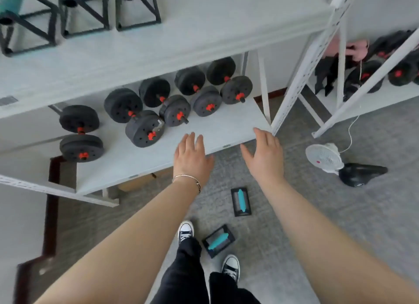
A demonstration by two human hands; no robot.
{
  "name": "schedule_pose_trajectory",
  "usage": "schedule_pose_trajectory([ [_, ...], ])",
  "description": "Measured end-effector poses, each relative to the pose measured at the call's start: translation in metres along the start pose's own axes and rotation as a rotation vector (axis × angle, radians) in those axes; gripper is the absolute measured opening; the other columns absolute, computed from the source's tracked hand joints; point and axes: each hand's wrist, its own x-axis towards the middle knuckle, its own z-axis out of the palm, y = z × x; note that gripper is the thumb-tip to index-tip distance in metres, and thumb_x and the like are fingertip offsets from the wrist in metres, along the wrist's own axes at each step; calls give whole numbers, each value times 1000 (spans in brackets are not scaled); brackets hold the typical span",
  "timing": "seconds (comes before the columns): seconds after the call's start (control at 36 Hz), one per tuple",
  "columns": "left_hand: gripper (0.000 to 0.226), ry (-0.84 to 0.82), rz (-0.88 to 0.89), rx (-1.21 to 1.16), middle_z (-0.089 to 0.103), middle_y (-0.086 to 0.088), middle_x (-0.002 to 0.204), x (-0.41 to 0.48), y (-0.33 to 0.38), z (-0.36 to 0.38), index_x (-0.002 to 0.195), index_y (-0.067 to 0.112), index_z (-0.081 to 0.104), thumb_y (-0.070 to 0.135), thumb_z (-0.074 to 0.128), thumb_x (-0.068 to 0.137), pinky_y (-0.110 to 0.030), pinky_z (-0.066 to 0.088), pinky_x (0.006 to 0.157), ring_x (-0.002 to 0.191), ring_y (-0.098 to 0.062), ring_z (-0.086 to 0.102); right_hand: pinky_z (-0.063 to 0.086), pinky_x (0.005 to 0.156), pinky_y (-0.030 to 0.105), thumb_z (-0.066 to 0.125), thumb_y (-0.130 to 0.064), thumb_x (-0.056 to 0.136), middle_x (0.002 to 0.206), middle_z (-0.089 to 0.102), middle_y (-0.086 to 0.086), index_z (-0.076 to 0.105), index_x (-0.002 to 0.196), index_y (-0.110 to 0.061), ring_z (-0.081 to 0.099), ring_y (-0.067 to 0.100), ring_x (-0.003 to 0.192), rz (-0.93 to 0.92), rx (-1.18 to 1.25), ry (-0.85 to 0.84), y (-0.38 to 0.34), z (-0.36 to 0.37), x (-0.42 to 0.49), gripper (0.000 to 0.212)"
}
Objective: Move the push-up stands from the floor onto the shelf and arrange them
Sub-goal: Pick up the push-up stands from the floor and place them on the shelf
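Two black push-up stands with teal grips lie on the grey floor: one [240, 201] below my right forearm, another [218, 240] between my shoes. Three more stands [87, 11] sit in a row on the upper white shelf [204, 26] at the top left. My left hand [192, 159] and my right hand [265, 155] hover side by side, fingers spread, holding nothing, over the front edge of the lower shelf [226, 126].
Several black dumbbells with red collars [140, 115] fill the lower shelf. A second white rack [340, 81] stands at the right with dark gear. A small white fan [324, 157] and a black bike saddle [360, 173] lie on the floor at right.
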Motion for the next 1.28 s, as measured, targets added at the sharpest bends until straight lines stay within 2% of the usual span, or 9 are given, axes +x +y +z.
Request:
schedule_pose_trajectory([
  [0.19, 64, -284, -113, 9, 32, -14, 151, -28, -15, 110, 145, 11, 31, 46, 46, 94, -47, 35, 109, 137, -34, 30, 49, 93, 50, 67, -36, 87, 117, 62, 22, 54, 130, -2, 57, 41, 108, 196, -12, -156, 68, 72, -67, 56],
  [0.33, 69, -457, -135, 11, 33, -13, 149, -32, -37, 208, 148, 10, 25, 46, 50, 94, -45, 35, 109, 135, -34, 32, 49, 90, 49, 65, -39, 88, 121, 61, 22, 52, 131, -3, 56, 39, 110, 328, -13, -263, 121, 148, -104, 58],
  [0.64, 81, -844, -205, 34, 22, -14, 157, -44, -95, 454, 152, 15, 17, 45, 59, 90, -52, 35, 112, 144, -35, 24, 41, 103, 48, 60, -43, 91, 141, 46, 15, 39, 142, -11, 44, 34, 130, 586, -22, -543, 226, 335, -190, 64],
  [0.78, 84, -939, -254, 40, 33, -15, 150, -54, -125, 558, 151, 17, 22, 51, 62, 86, -52, 44, 104, 134, -37, 39, 47, 92, 41, 63, -50, 87, 133, 52, 13, 44, 138, -10, 53, 32, 120, 711, 26, -598, 278, 426, -225, 67],
  [0.89, 82, -969, -308, -16, 41, -12, 147, -61, -143, 627, 149, 19, 27, 57, 61, 85, -42, 49, 96, 127, -34, 49, 39, 76, 29, 64, -52, 86, 128, 59, 11, 49, 134, -7, 58, 31, 115, 833, 89, -615, 311, 491, -251, 68],
  [1.06, 74, -999, -407, -199, 56, -5, 138, -75, -161, 701, 142, 22, 43, 60, 62, 81, -37, 51, 95, 116, -28, 59, 43, 82, 32, 62, -54, 86, 127, 62, 11, 50, 135, -8, 58, 32, 118, 992, 163, -655, 333, 565, -278, 69],
  [1.14, 60, -1043, -362, -187, 62, -2, 127, -79, -163, 726, 130, 24, 56, 61, 58, 83, -28, 48, 82, 109, -26, 61, 45, 93, 33, 64, -57, 83, 134, 59, 9, 48, 139, -10, 57, 30, 120, 1084, 219, -616, 338, 589, -283, 74],
  [1.22, 49, -1052, -295, -233, 69, -3, 115, -84, -163, 743, 120, 24, 65, 58, 58, 85, -33, 52, 87, 103, -27, 64, 55, 91, 42, 65, -68, 69, 110, 71, 8, 60, 123, -16, 68, 30, 101, 1158, 327, -557, 356, 617, -286, 76],
  [1.28, 43, -1053, -259, -283, 69, -5, 108, -90, -164, 748, 117, 24, 67, 54, 58, 87, -35, 52, 88, 101, -28, 64, 59, 83, 48, 69, -61, 69, 85, 70, 4, 65, 101, -18, 69, 24, 84, 1223, 451, -474, 367, 630, -287, 54],
])
